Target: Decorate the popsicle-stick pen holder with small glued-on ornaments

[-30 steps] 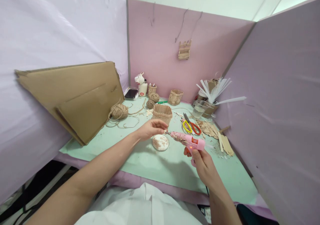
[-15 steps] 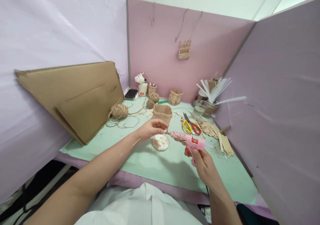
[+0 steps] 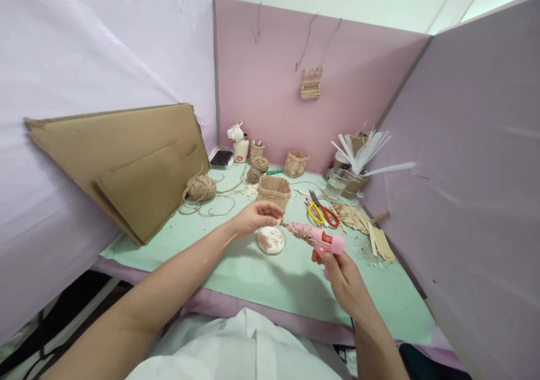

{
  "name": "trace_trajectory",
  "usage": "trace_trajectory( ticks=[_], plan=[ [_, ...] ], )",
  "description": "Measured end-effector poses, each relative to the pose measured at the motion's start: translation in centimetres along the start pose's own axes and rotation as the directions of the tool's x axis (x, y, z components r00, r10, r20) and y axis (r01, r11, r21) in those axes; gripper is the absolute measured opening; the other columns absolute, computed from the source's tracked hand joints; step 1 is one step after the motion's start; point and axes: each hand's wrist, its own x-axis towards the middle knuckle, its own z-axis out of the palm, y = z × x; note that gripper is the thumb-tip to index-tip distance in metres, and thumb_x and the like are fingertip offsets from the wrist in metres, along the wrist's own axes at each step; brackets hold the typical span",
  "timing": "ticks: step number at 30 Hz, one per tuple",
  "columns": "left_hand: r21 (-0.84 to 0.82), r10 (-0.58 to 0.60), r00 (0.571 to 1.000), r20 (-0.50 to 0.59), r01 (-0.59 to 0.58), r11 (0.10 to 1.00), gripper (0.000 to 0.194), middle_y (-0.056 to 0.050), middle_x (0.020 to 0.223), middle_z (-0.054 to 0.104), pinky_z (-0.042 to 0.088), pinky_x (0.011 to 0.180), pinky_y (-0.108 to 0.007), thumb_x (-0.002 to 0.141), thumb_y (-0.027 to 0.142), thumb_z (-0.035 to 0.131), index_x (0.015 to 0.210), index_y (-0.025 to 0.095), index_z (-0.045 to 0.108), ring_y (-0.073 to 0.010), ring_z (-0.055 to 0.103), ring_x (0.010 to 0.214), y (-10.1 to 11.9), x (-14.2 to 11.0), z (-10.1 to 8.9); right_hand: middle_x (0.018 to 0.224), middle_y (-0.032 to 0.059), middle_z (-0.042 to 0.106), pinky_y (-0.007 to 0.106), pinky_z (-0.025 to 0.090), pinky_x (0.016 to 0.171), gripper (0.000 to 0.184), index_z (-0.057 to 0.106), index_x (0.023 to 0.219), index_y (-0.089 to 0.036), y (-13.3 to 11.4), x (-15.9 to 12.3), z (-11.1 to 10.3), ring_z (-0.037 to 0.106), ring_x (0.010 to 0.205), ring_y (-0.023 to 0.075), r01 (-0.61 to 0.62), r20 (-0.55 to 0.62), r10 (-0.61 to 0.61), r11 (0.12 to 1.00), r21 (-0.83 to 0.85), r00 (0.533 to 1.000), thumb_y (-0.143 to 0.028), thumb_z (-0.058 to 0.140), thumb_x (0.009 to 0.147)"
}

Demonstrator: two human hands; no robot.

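Clock centred on round white disc (image 3: 270,240). Right hand (image 3: 343,276) grips pink glue gun (image 3: 316,236) by handle, 3 o'clock, nozzle toward 9. Left hand (image 3: 255,219), 11 o'clock, pinches small pale piece (image 3: 279,221) at nozzle; too tiny to identify. Basket (image 3: 274,191) 12, scissors (image 3: 323,211) 2, twine ball (image 3: 201,188) 10.

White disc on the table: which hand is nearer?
Left. The left hand is close by the white disc's far edge; the right hand, holding the glue gun, is farther off, to the right.
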Motion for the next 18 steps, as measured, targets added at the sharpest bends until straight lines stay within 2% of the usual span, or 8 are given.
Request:
trace_trajectory(
  ticks=[6,13,16,18],
  plan=[
    [0.003,0.0,1.0,0.0,0.0,1.0,0.043,-0.004,0.08,0.069,0.046,0.075,-0.027,0.055,0.02,0.083,0.095,0.015,0.067,-0.0128,0.062,0.075,-0.1,0.1,-0.2,0.077,0.0057,0.06,0.026,0.042,0.056,0.041,0.058,0.086,-0.017,0.0,-0.6,0.0,0.051,0.065,0.0163,0.057,-0.046,-0.058,0.998,-0.021,0.997,-0.051,0.037,0.091],
    [-0.028,0.009,0.999,0.037,-0.008,1.0,0.058,-0.003,0.077,0.068,0.045,0.071,-0.027,0.058,0.018,0.081,0.112,0.017,0.059,-0.0127,0.061,0.073,0.0,0.0,-0.2,0.087,0.0084,0.062,0.029,0.043,0.056,0.04,0.059,0.097,-0.017,0.2,-0.8,-0.5,0.051,0.064,0.0174,0.161,-0.196,-0.169,0.985,-0.057,0.966,-0.049,0.036,0.091],
    [-0.035,0.01,1.0,0.025,-0.009,0.999,0.06,-0.002,0.076,0.067,0.044,0.071,-0.026,0.058,0.017,0.081,0.113,0.017,0.057,-0.012,0.061,0.072,0.1,0.0,-0.1,0.094,0.0105,0.062,0.032,0.043,0.064,0.038,0.058,0.103,-0.018,0.4,-0.2,-2.1,0.056,0.076,0.0216,0.154,-0.27,-0.205,0.968,-0.198,0.941,-0.047,0.036,0.091],
    [-0.035,0.008,1.0,0.02,-0.008,0.999,0.06,-0.002,0.076,0.067,0.044,0.071,-0.026,0.057,0.017,0.081,0.113,0.017,0.057,-0.0125,0.061,0.073,0.1,0.0,0.0,0.099,0.0117,0.061,0.034,0.043,0.07,0.035,0.057,0.105,-0.018,1.0,0.3,-3.7,0.056,0.086,0.0244,0.128,-0.268,-0.231,0.927,-0.353,0.935,-0.046,0.04,0.09]
  ],
)
